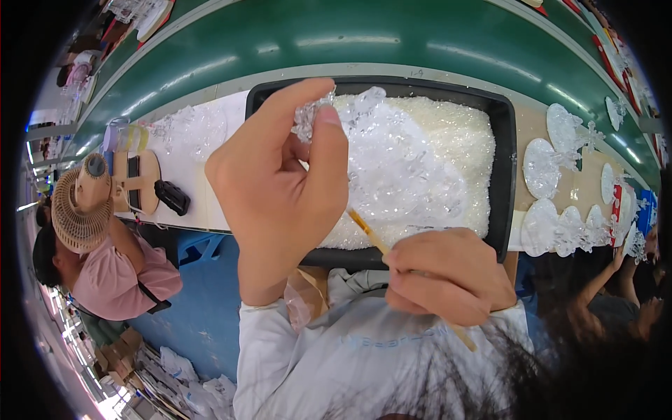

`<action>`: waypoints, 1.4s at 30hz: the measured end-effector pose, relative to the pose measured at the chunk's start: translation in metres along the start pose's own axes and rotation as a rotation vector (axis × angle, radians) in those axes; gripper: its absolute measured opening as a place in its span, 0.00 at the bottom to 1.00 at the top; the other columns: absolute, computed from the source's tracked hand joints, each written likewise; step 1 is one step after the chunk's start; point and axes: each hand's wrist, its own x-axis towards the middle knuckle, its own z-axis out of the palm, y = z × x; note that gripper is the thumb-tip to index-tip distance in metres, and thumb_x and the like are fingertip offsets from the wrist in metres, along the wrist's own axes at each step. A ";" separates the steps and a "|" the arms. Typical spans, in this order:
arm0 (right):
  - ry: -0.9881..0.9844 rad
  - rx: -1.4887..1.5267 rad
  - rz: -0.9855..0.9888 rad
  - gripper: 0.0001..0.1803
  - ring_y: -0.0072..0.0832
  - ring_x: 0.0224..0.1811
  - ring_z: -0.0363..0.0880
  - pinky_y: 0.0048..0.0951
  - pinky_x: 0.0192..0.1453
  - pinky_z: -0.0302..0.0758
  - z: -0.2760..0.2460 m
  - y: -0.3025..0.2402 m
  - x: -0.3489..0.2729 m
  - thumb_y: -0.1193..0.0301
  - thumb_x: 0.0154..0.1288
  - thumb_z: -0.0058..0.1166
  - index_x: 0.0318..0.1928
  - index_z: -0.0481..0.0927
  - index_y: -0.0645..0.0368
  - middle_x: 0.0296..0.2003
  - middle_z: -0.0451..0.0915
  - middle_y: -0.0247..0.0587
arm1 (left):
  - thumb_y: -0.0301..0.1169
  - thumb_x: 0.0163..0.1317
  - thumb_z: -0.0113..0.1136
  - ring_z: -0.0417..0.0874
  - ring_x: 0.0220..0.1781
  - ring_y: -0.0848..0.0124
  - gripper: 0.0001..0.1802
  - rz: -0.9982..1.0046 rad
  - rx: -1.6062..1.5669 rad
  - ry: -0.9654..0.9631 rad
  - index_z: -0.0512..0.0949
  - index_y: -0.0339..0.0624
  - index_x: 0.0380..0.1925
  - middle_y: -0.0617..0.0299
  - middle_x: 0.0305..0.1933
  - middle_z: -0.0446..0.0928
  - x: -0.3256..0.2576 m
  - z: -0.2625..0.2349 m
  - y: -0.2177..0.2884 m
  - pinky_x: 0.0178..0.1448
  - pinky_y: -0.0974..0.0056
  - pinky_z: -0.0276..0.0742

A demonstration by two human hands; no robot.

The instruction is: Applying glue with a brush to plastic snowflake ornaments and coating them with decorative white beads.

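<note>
My left hand is raised over the near left part of a black tray, pinching a small clear faceted plastic piece between thumb and forefinger. In my right hand, at the tray's near edge, is a thin brush with a pale handle. Its tip points up and left, below the left hand and apart from the clear piece. White glittering granules fill much of the tray. Several clear plastic pieces lie on a white patch in the middle. My left hand hides part of the tray.
Right of the tray stand white discs with clear ornaments. Leftward are more clear pieces, a jar, a black object and a fan. A green surface runs behind. People sit at left and right.
</note>
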 end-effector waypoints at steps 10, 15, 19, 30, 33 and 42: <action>-0.067 -0.216 -0.093 0.11 0.36 0.26 0.82 0.25 0.21 0.77 0.007 0.002 0.004 0.77 0.42 0.60 0.29 0.77 0.70 0.30 0.78 0.49 | 0.24 0.64 0.62 0.76 0.21 0.84 0.11 0.070 -0.087 0.042 0.84 0.36 0.45 0.62 0.31 0.83 0.001 0.000 -0.002 0.24 0.76 0.74; -0.186 -0.193 0.008 0.15 0.42 0.28 0.84 0.31 0.25 0.83 0.003 -0.003 0.006 0.81 0.46 0.67 0.37 0.79 0.71 0.34 0.80 0.56 | 0.25 0.64 0.61 0.75 0.21 0.83 0.12 0.067 -0.038 0.033 0.84 0.36 0.47 0.63 0.31 0.82 0.001 0.002 -0.001 0.25 0.76 0.73; -0.224 -0.156 -0.016 0.15 0.42 0.29 0.84 0.31 0.26 0.83 -0.002 -0.003 0.008 0.80 0.46 0.68 0.36 0.79 0.71 0.35 0.80 0.56 | 0.25 0.65 0.61 0.75 0.22 0.83 0.12 0.087 -0.020 0.042 0.84 0.37 0.47 0.62 0.32 0.82 -0.001 0.003 0.002 0.25 0.76 0.73; 0.091 -0.207 0.028 0.13 0.38 0.25 0.84 0.29 0.24 0.82 -0.013 -0.003 0.003 0.81 0.46 0.68 0.34 0.79 0.68 0.31 0.82 0.54 | 0.17 0.57 0.60 0.84 0.30 0.70 0.12 0.408 0.146 0.035 0.83 0.26 0.41 0.52 0.33 0.84 -0.003 -0.007 0.012 0.34 0.70 0.79; 0.101 -0.218 0.077 0.13 0.38 0.25 0.83 0.30 0.25 0.82 -0.013 -0.002 0.003 0.82 0.45 0.65 0.34 0.80 0.67 0.30 0.82 0.54 | 0.15 0.51 0.59 0.86 0.34 0.61 0.14 0.568 0.113 0.057 0.82 0.24 0.40 0.46 0.34 0.84 -0.002 -0.005 0.009 0.39 0.66 0.81; 0.136 -0.030 0.163 0.12 0.36 0.25 0.81 0.28 0.25 0.78 -0.032 0.000 0.004 0.85 0.42 0.63 0.32 0.79 0.67 0.31 0.81 0.54 | 0.18 0.56 0.59 0.87 0.38 0.55 0.14 0.549 0.185 -0.063 0.80 0.24 0.43 0.42 0.39 0.84 -0.006 -0.013 0.012 0.46 0.62 0.82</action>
